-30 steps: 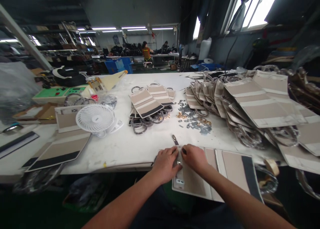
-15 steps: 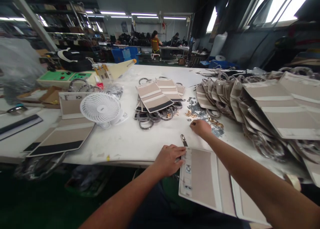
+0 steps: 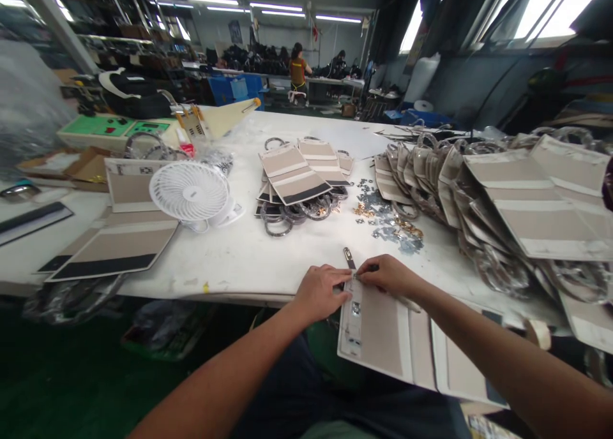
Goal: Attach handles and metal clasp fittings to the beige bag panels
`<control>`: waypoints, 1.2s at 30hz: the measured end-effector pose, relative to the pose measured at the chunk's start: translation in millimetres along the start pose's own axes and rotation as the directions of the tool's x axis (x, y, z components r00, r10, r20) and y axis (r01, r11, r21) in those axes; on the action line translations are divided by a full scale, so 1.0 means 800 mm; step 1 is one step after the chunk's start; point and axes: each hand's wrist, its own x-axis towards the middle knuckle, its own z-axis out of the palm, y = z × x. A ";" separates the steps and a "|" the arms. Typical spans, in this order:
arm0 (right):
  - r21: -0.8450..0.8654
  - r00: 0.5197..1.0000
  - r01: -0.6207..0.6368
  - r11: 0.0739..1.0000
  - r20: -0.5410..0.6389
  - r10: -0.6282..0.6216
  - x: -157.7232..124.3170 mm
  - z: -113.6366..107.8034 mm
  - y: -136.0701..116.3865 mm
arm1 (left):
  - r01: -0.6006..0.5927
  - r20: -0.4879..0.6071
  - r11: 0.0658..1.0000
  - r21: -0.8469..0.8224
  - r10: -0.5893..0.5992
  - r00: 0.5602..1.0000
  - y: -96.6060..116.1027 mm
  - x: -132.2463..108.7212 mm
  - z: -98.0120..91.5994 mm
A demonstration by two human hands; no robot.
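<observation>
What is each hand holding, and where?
The left hand and right hand both grip the flat beige panel at its far end, on the white strip. Any small part between fingertips is hidden.

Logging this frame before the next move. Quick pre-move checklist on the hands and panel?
1. Left hand on panel top corner: ok.
2. Right hand at the same edge, meeting the left: ok.
3. Part held between fingers: cannot tell.
4. Panel fully on table: not ok, near end overhangs.
5. Metal parts clear of both hands: ok.
6. Clip just beyond the fingers, untouched: cannot tell.
</observation>
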 end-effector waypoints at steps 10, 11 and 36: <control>0.023 1.000 0.014 1.000 -0.011 -0.013 -0.007 0.007 0.006 | 0.068 -0.033 0.998 -0.019 -0.068 0.997 0.007 0.002 0.001; -0.042 0.999 0.028 0.999 -0.032 -0.030 -0.007 0.008 0.006 | 0.080 -0.030 0.997 -0.022 -0.081 0.996 0.008 0.002 0.000; 0.426 0.615 0.684 0.592 -0.774 -0.153 -0.028 0.024 -0.023 | 0.127 -0.041 0.991 0.050 -0.125 0.991 0.016 0.043 0.016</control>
